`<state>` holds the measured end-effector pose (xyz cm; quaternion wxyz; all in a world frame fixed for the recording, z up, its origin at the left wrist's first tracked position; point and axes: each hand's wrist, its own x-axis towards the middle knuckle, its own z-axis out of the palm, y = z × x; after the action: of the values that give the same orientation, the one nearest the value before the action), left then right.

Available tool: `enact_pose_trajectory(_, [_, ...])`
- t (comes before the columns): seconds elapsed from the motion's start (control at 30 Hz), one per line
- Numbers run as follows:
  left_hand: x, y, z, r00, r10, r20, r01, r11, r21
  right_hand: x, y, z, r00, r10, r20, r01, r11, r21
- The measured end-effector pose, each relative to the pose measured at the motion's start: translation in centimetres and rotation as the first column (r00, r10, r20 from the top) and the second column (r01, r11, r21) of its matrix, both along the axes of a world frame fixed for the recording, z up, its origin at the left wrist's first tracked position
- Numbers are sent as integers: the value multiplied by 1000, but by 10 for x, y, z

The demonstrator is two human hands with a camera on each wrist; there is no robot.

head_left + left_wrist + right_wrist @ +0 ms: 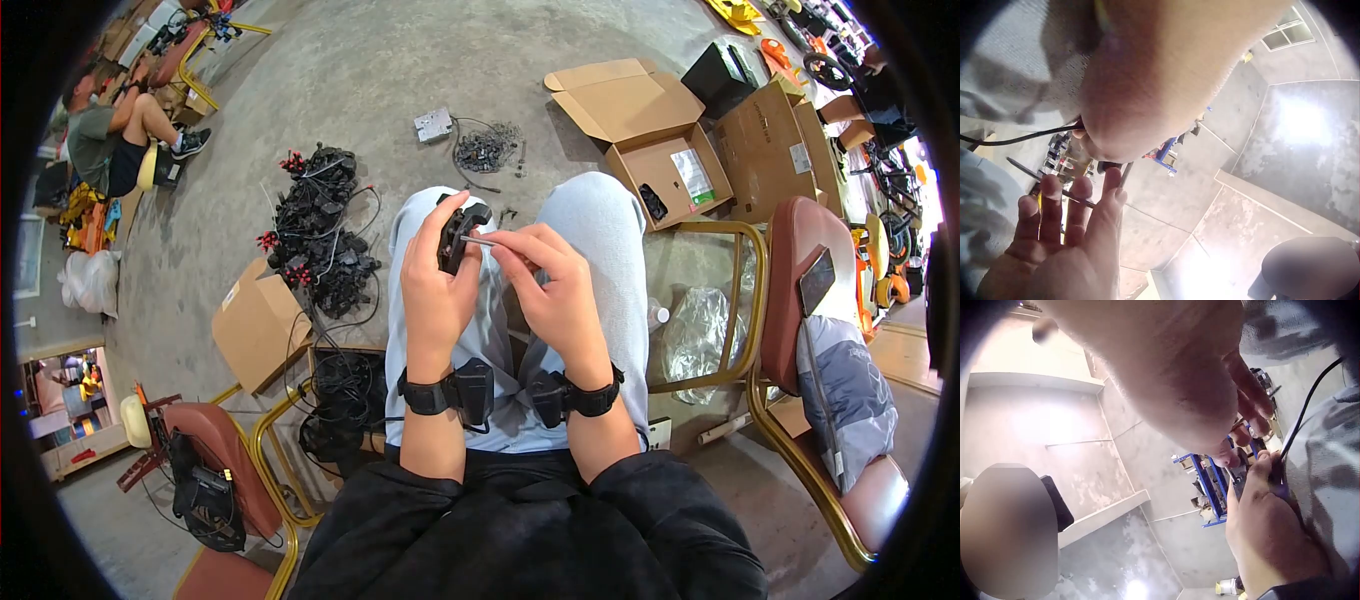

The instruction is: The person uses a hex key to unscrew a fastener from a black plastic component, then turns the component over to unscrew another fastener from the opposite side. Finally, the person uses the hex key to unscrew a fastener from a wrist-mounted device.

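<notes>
My left hand (436, 275) holds a small black plastic part (456, 238) upright above my lap, thumb on the near side and fingers behind it. My right hand (548, 278) pinches a thin metal rod (480, 241), shaped like a hex key, with its tip against the part. In the left wrist view the long dark end of the rod (1022, 168) runs across the right fingers. The right wrist view shows the shiny end at a hole in the part (1239, 477). A black cable (1307, 403) hangs beside the left hand.
On the floor lie a heap of black parts with cables (325, 235), a metal box (433, 125) and a pile of small dark pieces (487, 148). An open cardboard box (640, 160) stands at front right. Chairs (790, 290) flank me; a person (110, 135) sits far left.
</notes>
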<state>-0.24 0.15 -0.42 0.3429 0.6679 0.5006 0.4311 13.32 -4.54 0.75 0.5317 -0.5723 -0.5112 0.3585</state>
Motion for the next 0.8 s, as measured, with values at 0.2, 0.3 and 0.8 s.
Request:
enact_pose_trajectory(0.2, [0, 1, 1, 1000, -5, 1, 5, 999, 32, 0, 2, -6, 973, -51, 227, 1, 976, 217])
enact_pose_trajectory(0.3, [0, 0, 1, 1000, 5, -7, -5, 1000, 15, 0, 3, -10, 962, -55, 269, -8, 973, 230])
enact_pose_trajectory(0.8, [2, 1, 2, 1000, 15, -14, -15, 1000, -10, -3, -2, 5, 991, 18, -131, -36, 990, -139])
